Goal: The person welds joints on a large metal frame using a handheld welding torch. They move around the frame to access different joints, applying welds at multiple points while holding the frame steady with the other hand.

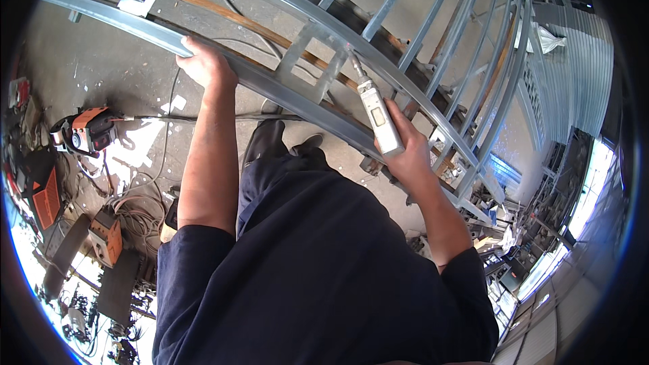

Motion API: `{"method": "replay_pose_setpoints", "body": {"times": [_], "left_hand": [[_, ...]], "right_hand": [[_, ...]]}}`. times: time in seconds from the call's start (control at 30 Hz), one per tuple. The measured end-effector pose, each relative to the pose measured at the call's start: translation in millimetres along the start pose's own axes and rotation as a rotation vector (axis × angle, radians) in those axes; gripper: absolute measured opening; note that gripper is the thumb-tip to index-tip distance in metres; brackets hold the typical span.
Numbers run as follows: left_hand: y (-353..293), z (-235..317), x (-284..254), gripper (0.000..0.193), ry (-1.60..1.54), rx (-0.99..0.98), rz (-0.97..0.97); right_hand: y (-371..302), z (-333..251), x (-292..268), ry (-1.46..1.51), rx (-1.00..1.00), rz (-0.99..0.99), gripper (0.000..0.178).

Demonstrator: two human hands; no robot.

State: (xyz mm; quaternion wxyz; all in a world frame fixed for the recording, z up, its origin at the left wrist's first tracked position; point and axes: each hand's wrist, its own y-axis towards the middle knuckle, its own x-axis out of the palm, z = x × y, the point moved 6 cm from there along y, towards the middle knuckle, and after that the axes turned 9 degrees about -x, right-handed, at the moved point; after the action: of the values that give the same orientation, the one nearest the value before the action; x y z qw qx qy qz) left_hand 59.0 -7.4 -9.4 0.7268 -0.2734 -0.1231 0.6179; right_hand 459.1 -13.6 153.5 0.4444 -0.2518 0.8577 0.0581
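My left hand (208, 67) is closed round the near rail (270, 86) of a silver metal frame, its thumb lying along the top. In my right hand (411, 152) is a pale grey, boxy torch-like tool (380, 118) with a narrow metal nozzle. The nozzle tip is at a flat metal bracket (297, 47) with a square opening, close to where it meets the curved middle rail (324, 20). From here I cannot tell whether the tip touches the metal. This bracket bridges the near rail and the middle rail.
Parallel bars (392, 0) run across the frame's far side. On the floor at left sit an orange and black machine (91, 130), another orange box (106, 236) and coiled cables (138, 206). Corrugated sheets (574, 67) stand at far right. A dark cable (216, 119) crosses near my shoes.
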Motion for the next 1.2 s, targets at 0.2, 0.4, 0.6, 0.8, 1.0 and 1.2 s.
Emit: {"method": "replay_pose_setpoints", "body": {"times": [0.2,0.4,0.6,0.8,1.0,1.2], "left_hand": [[-3.7,2.3,-1.0,0.07,0.023,-0.019,-0.006],[-4.7,2.4,-1.3,0.071,0.023,-0.032,0.003],[-0.9,2.0,-1.3,0.071,0.048,-0.019,0.015],[-4.1,4.2,-1.0,0.071,0.059,-0.008,0.005],[-1.3,2.1,-1.7,0.073,0.065,0.001,0.008],[-1.9,3.3,-2.3,0.073,0.087,-0.002,0.013]], "right_hand": [[4.6,4.3,6.7,-0.011,-0.03,0.037,0.081],[6.1,2.0,7.3,-0.022,-0.037,0.051,0.079],[6.7,1.4,7.4,-0.052,-0.056,0.058,0.075],[6.5,3.1,6.0,-0.021,-0.014,0.037,0.079],[5.6,4.5,4.2,-0.027,-0.02,0.024,0.086],[4.0,5.0,2.6,0.006,-0.01,0.017,0.087]]}}
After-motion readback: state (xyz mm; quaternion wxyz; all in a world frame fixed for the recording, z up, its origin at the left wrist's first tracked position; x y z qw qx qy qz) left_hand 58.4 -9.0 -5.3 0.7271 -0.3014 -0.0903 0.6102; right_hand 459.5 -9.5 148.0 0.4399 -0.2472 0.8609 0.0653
